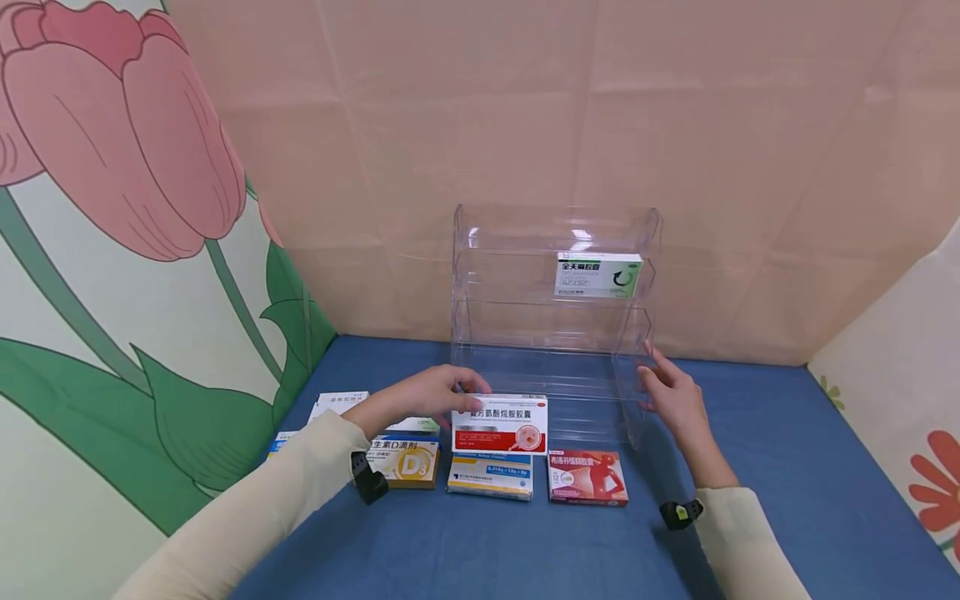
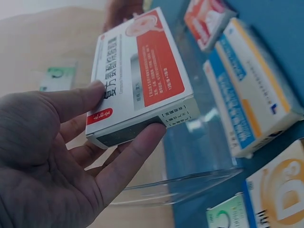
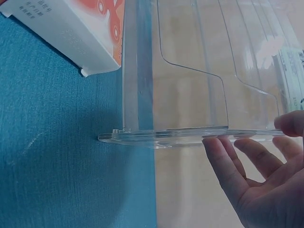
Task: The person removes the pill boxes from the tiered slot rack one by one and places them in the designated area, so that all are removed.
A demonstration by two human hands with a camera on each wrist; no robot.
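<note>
My left hand (image 1: 438, 393) holds a white and red medicine box (image 1: 500, 429) by its left end. In the left wrist view, the thumb lies on the printed face and fingers support the edge. The box is above the table, before the lower part of a clear plastic tiered rack (image 1: 540, 360). My right hand (image 1: 672, 396) grips the rack's right side panel; in the right wrist view, the thumb (image 3: 289, 124) is at one side of the panel and fingers at the other. A white and green medicine box (image 1: 597, 276) stands in an upper tier, at the right.
Along the rack's front lie a blue and yellow box (image 1: 490, 477), a red box (image 1: 588, 478) and a yellow D3 box (image 1: 405, 463). Further white boxes (image 1: 337, 402) lie at left, partly behind my left arm. A blue cloth (image 1: 765, 442) covers the table; a pinkish backdrop (image 1: 525, 100) hangs behind.
</note>
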